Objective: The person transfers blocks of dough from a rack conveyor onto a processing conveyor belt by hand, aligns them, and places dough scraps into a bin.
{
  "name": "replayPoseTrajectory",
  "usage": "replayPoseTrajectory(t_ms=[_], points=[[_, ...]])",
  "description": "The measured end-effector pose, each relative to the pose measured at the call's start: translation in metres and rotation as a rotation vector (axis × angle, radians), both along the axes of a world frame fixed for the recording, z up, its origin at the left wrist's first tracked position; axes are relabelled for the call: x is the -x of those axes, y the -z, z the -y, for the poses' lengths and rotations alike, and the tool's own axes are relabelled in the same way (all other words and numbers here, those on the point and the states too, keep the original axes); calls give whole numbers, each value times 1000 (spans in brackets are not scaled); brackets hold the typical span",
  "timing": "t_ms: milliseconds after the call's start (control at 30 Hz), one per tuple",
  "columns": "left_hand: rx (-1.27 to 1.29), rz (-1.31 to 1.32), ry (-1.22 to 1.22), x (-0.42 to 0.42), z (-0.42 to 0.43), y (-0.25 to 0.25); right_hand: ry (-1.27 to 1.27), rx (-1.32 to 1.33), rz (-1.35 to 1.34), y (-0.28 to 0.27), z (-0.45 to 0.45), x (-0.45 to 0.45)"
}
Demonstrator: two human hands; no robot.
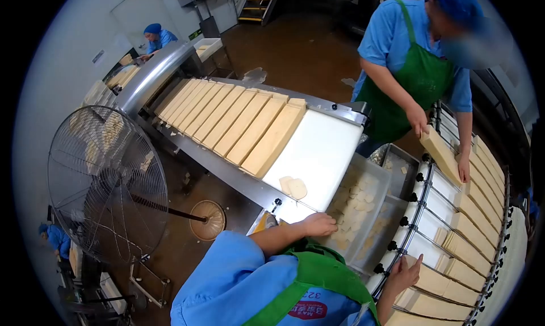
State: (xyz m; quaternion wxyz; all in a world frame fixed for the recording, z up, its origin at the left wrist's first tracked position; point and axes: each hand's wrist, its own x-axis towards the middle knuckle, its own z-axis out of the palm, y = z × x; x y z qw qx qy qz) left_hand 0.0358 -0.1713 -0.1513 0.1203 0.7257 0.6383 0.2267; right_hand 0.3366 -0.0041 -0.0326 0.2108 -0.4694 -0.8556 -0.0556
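My left hand (321,224) is at the near end of the white conveyor belt (318,150), by the edge of a plastic bin (379,181) of loose round dough pieces (356,204). Its fingers are curled together and the palm is hidden. My right hand (404,276) is over the slotted rack conveyor (443,201) at the right, fingers apart. It rests against a row of stacked dough sheets (431,280). Two loose dough pieces (293,187) lie on the white belt beyond my left hand.
Long rows of stacked dough sheets (233,119) lie across the belt. Opposite, a co-worker (403,70) in a green apron holds a dough row (441,154) with both hands above the rack. A large caged fan (108,184) stands at the left. Another worker (159,38) is farther back.
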Motion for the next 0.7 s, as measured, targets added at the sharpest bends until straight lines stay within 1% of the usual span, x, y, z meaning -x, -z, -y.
replayPoseTrajectory(t_ms=[33,100,133,167,200,233,300,333,367,400,433,467,500,533,567,600,633,700], points=[[8,8,-2,0,3,-3,-9,-41,-18,1,0,-1],[88,291,-31,-1,-1,-10,29,-80,-21,2,-3,-1],[81,294,-27,-1,-4,-21,203,-15,32,10,-6,-2],[74,453,-91,-3,-4,-35,377,53,85,18,-9,-4],[71,612,-154,-3,-1,-48,416,73,113,25,-13,-6],[73,617,-147,-1,3,-60,424,72,117,20,-12,-1],[0,673,-288,12,11,-79,457,166,161,7,-12,13],[-12,700,-377,22,19,-83,458,163,161,5,-13,20],[-26,725,-467,31,28,-85,351,83,93,4,-13,27],[-144,630,-556,43,39,-79,245,3,25,3,-12,33],[-215,571,-666,59,51,-68,245,1,27,2,-11,44],[-258,631,-822,71,64,-59,96,61,-49,2,-11,58],[-334,491,-863,92,82,-45,-53,121,-123,1,-10,75],[-351,339,-1151,97,91,-73,-130,124,-177,-1,-4,98],[-256,184,-1321,110,107,-61,-194,145,-214,8,-2,118],[-158,191,-1432,123,123,-49,-258,166,-252,20,-1,140],[-160,193,-1431,131,133,-48,-276,223,-202,28,2,163],[56,236,-1562,147,147,-45,-320,332,-135,32,14,217]])
